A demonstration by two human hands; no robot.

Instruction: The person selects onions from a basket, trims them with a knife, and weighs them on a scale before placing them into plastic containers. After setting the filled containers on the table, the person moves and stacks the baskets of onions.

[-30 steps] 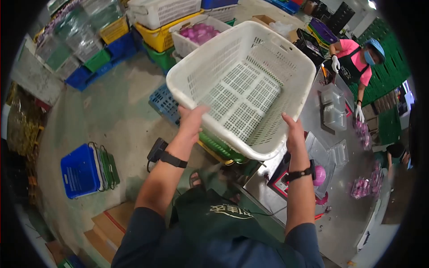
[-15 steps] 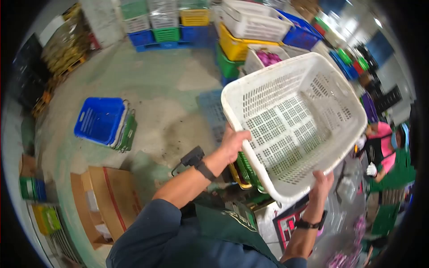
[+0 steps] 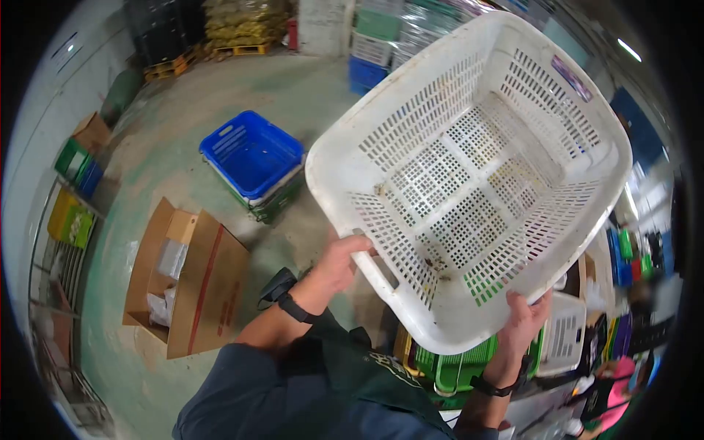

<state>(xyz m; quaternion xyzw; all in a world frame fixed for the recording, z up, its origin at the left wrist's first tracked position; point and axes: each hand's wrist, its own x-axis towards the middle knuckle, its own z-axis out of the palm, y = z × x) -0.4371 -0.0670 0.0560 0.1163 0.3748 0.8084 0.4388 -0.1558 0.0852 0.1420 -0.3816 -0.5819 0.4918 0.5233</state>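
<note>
A large white plastic basket (image 3: pixel 444 216) with slotted sides and floor is held up in front of me, tilted with its open top toward me. Some dark bits of debris lie inside it. My left hand (image 3: pixel 343 262) wraps round its rim by the handle slot at the near left corner. On the near right side, my right hand (image 3: pixel 525 317) grips the rim, thumb over the edge and the other fingers hidden beneath. Below the basket are green baskets (image 3: pixel 458 364) and a smaller white basket (image 3: pixel 563 334).
A blue crate (image 3: pixel 253 155) tops a stack on the floor to the left. Nearer stands an open cardboard box (image 3: pixel 213 282) with white packets inside. A metal rack (image 3: pixel 62 257) lines the left wall. At lower right is another person in a pink top (image 3: pixel 616 392).
The view has swung to the left. The white basket has come closer and looks larger, still in both hands. The blue crate and cardboard box sit farther right in view.
</note>
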